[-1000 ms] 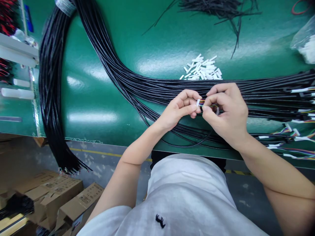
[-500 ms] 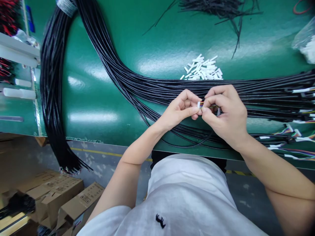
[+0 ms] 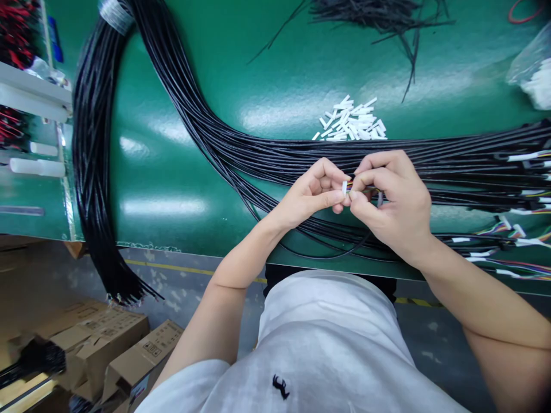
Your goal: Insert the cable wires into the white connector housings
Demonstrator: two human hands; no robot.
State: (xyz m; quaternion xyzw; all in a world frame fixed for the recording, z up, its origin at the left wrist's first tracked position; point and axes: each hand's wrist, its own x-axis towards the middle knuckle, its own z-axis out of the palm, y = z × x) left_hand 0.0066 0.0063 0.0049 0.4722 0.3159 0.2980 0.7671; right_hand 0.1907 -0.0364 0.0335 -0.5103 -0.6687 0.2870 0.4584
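Note:
Between the fingertips of my left hand is a small white connector, pinched by thumb and fingers. Thin coloured wires run from it to the right. My right hand pinches these wires close beside the connector, its thumb and forefinger nearly touching the left fingertips. Both hands are above a long bundle of black cables lying across the green table. A pile of small white connector housings or sleeves sits just beyond the bundle.
Loose black strips lie at the back, and a clear bag with white pieces at the far right. Cable ends with coloured wires spread at right. The bundle's other end hangs over the table edge, near cardboard boxes on the floor.
The view has shifted very slightly. Both hands keep their pinch on the connector and wires, with only small finger movements.

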